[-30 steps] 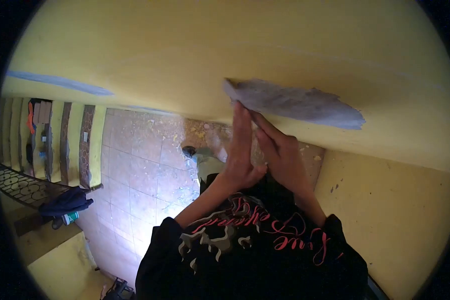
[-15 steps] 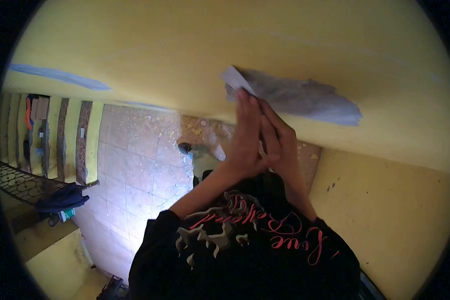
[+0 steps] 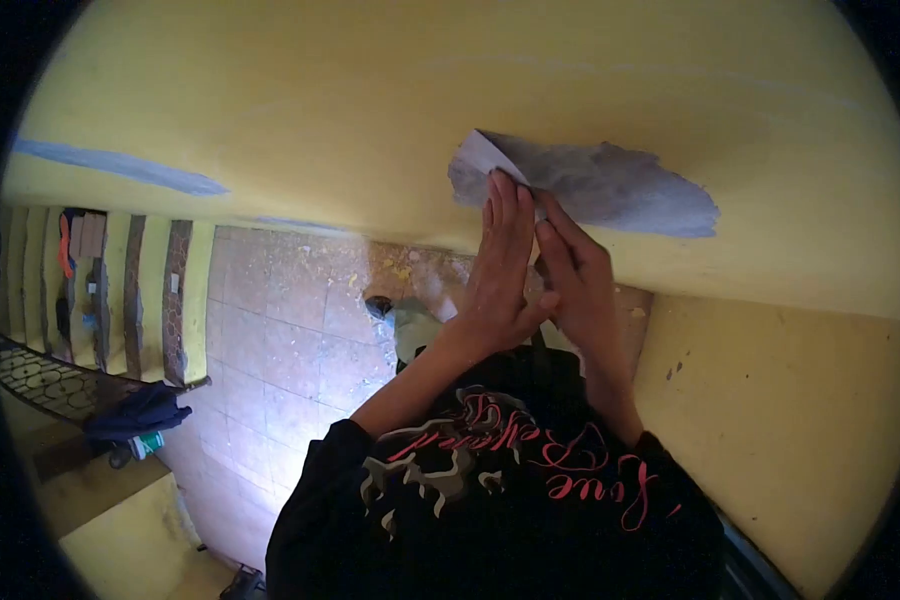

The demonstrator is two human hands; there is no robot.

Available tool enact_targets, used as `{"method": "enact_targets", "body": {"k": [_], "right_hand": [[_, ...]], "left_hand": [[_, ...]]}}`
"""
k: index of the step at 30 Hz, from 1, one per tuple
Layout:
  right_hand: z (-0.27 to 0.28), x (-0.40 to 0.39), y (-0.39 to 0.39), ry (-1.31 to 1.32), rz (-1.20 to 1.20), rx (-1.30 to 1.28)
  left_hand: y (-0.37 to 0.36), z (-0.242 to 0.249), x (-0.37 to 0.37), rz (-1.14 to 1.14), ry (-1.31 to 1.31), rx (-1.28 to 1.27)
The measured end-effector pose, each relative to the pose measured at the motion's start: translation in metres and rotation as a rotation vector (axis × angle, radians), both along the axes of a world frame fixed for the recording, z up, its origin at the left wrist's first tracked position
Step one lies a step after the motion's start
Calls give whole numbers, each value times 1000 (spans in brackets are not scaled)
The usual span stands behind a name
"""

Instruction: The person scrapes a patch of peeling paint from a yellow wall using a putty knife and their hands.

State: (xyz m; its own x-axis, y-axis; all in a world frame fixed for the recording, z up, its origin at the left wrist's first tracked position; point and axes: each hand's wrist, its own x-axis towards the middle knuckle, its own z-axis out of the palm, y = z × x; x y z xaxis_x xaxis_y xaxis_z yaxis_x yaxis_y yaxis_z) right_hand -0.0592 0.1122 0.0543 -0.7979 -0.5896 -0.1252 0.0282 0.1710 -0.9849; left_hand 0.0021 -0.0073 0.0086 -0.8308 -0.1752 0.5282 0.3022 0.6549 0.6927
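Note:
On the yellow wall (image 3: pixel 350 80) is a grey rough-edged patch (image 3: pixel 630 190). A pale, stiff sheet that looks like sandpaper (image 3: pixel 485 152) lies against the left end of this patch, its upper corner standing off the wall. My left hand (image 3: pixel 502 265) presses on the sheet's lower edge with straight fingers held together. Close beside it, my right hand (image 3: pixel 582 275) has its fingers bent, index finger reaching to the sheet's edge, the others partly curled. The fingers hide the sheet's lower part.
Another grey strip (image 3: pixel 120 165) runs along the wall at left. Below are a tiled floor (image 3: pixel 270 330) with specks of debris, and steps (image 3: pixel 140 290) with a metal railing (image 3: pixel 45 375). Dark cloth (image 3: pixel 140 410) hangs by the railing. A side wall (image 3: pixel 770 400) stands at right.
Both hands and the sheet have shifted slightly on the patch. My right hand has moved a little away from the left, with its fingers more bent. The view has tilted slightly.

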Motion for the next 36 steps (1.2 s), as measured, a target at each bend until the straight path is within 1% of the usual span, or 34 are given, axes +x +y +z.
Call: {"method": "enact_targets", "body": {"k": [1, 2, 3, 4, 5, 6, 7, 8, 9, 10, 11, 12, 14, 15, 17, 20, 21, 23, 24, 26, 27, 28, 29, 30, 32, 34, 36], "right_hand": [[7, -4, 7, -27, 37, 51], [12, -7, 15, -52, 73, 107], [14, -4, 21, -79, 68, 12], [12, -10, 13, -59, 70, 5], [7, -13, 0, 65, 84, -45], [5, -8, -13, 165, 93, -88], [11, -8, -33, 29, 135, -128], [11, -4, -30, 32, 126, -137], [12, 3, -24, 43, 111, -110], [13, 7, -16, 62, 104, -76], [13, 7, -1, -66, 95, -4], [11, 1, 3, -51, 106, 4], [-1, 3, 13, -193, 64, -104], [-11, 2, 13, -192, 67, -101], [-31, -5, 6, -193, 58, -192], [-23, -16, -10, -221, 67, -169], [-35, -14, -6, -231, 67, -168], [-64, -18, -2, -247, 76, -276], [-54, -22, -10, -236, 81, -283], [-13, -15, -22, -207, 70, -243], [9, -14, -24, -202, 145, -251], [-6, -12, -22, -203, 136, -260], [-32, -14, -20, -241, 93, -259], [-45, -18, -19, -276, 57, -253], [-36, -20, -14, -241, 85, -220], [-26, -15, -9, -250, 100, -173], [-13, -22, -12, -174, 125, -159]], "left_hand": [[9, 2, 4, 47, 2, -5], [15, 2, 9, 34, 8, -13], [19, 0, 11, -46, -23, 5], [21, -3, 7, -116, -52, 23], [24, -8, 3, -50, 41, 85], [21, -6, 9, -51, 18, 95], [9, 0, 11, 46, 38, 185], [-3, 6, 9, 136, 73, 266], [-4, 4, 13, 143, 73, 134], [-2, 4, 15, 137, 99, 132], [3, 1, 17, 29, 48, 69], [9, -1, 16, -71, -9, 10], [19, -5, 16, -63, -39, 19], [19, -5, 15, -53, -43, 21], [13, -3, 9, -38, -37, 17], [10, -5, 7, 26, -16, -13], [10, -4, 6, 26, -30, -17], [8, -3, 2, 24, -27, -33], [8, -4, -1, 36, -20, -19], [10, -2, 3, 52, -45, 12], [4, 9, 2, 89, 12, -2], [-2, 17, -2, 120, 87, -27], [0, 16, 4, 105, 22, -57], [2, 9, 5, 109, 44, -64], [9, -11, 5, 71, -71, -30], [10, -7, 7, 76, -80, -7], [8, 4, 2, 90, -25, -27]]}}
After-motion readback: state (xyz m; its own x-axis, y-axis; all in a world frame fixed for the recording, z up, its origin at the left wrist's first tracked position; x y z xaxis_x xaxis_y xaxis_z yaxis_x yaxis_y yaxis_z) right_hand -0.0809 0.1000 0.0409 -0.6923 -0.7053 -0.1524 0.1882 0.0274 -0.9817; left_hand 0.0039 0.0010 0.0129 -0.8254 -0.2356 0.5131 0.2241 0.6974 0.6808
